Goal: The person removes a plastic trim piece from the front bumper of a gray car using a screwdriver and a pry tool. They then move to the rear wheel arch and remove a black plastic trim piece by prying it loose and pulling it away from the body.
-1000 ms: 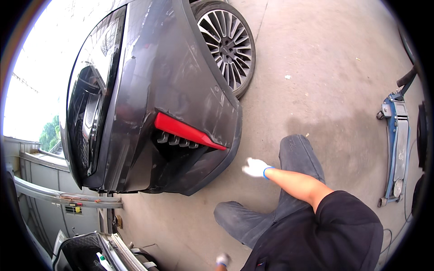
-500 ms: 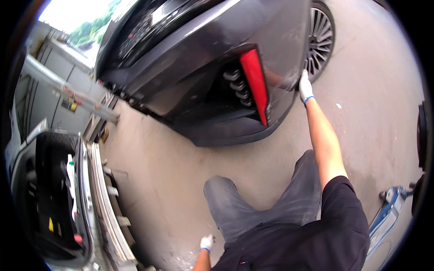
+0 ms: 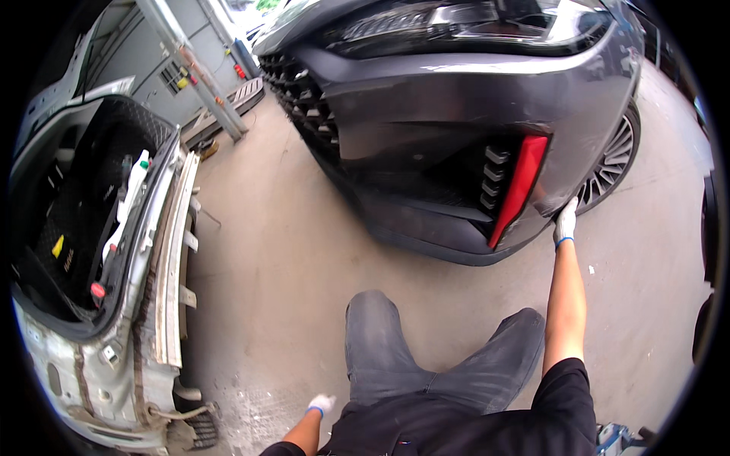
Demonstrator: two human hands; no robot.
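Note:
The dark grey front bumper (image 3: 456, 99) of a car fills the upper middle. A red upright trim strip (image 3: 520, 190) edges its corner recess, beside a stack of small silver fins (image 3: 493, 178). My right hand (image 3: 566, 220), in a white glove with a blue cuff, reaches out to the bumper's rear edge in front of the wheel (image 3: 612, 159). Its fingers look closed round that edge, though they are partly hidden. My left hand (image 3: 322, 403), gloved alike, hangs low beside my left thigh. It looks empty, with fingers loosely apart, small and slightly blurred.
A silver car body (image 3: 122, 372) with an open trunk (image 3: 84, 213) and a bare metal crossbar (image 3: 173, 266) stands at left. Behind it rises a metal post (image 3: 194, 72). Part of a blue tool (image 3: 614, 439) shows at lower right. Concrete floor (image 3: 266, 251) lies between the cars.
The view has swung, so the bumper sits farther right and more of its front and headlight shows. My right hand stays at the bumper's edge; my left hand still hangs low.

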